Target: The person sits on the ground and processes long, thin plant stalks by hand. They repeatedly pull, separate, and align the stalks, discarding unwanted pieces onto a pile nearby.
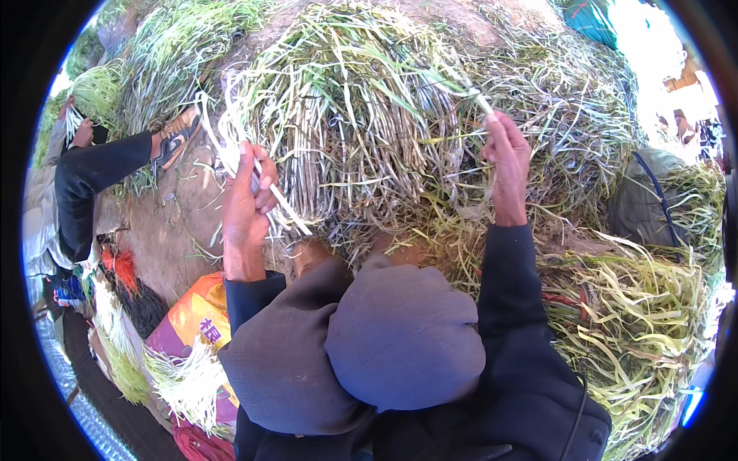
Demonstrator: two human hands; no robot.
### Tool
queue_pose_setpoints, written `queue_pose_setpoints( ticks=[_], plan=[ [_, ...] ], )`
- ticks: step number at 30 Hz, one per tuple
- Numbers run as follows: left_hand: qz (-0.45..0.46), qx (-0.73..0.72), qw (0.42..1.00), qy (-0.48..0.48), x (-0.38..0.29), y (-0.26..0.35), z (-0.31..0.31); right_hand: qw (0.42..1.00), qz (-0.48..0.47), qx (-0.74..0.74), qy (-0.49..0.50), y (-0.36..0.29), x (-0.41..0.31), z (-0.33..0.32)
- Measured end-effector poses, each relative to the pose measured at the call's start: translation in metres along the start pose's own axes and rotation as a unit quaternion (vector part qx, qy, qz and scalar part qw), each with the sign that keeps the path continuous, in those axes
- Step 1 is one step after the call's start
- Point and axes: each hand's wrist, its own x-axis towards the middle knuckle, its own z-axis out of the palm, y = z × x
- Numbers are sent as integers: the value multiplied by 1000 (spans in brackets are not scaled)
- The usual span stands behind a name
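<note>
My left hand [247, 199] is closed around several long whitish stalks [290, 211], whose pale ends stick out above and below the fingers. To the right, my right hand [507, 152] pinches the pale end of a leafy green stalk [482, 102] between thumb and fingers. The leaves of that stalk trail up and left over a big heap of long-stemmed greens [346, 132] on the ground before me. My bent knees [403, 340] lie between my two forearms.
Loose yellowish leaves [628, 334] pile up at my right. A tied dark sack [646, 199] stands beyond them. On my left, trimmed white stalks [193, 380] rest on an orange and purple printed bag [199, 302]. Another person [86, 178] sits farther left, holding stalks.
</note>
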Motion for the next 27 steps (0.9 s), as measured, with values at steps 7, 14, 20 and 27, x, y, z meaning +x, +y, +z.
queue_pose_setpoints(
  ticks=[7,14,20,27],
  plan=[
    [-10,15,1000,1,-1,-10,13,997,40,-52,-44,31,-16,35],
    [-37,67,997,-21,-2,-27,49,982,-47,-157,-96,32,-43,67],
    [-76,88,992,-45,9,-62,62,935,-204,-246,-153,40,-64,84],
    [-75,60,995,-15,8,-81,64,780,-413,-436,-178,37,-74,90]
  ],
)
